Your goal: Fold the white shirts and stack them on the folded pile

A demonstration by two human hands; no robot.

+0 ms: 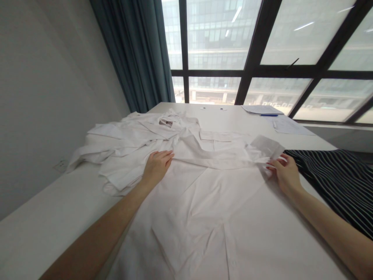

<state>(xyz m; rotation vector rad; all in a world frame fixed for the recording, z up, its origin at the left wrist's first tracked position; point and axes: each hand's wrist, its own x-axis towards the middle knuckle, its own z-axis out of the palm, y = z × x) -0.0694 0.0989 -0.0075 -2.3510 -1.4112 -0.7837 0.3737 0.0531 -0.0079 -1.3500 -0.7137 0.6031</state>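
Left grip [157,168] lies open, flat on the white shirt [201,217]; right grip [284,175] is clamped on the sleeve cuff [266,147]. Shirt spread on white surface [49,206], creased, sleeve folded across its front, remaining cloth bunched left.

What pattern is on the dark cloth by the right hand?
The cloth beside the right hand has dark and white stripes, best seen in the head view.

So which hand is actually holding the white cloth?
The right hand, its fingers pinching the white cuff; the left hand just lies open on the shirt.
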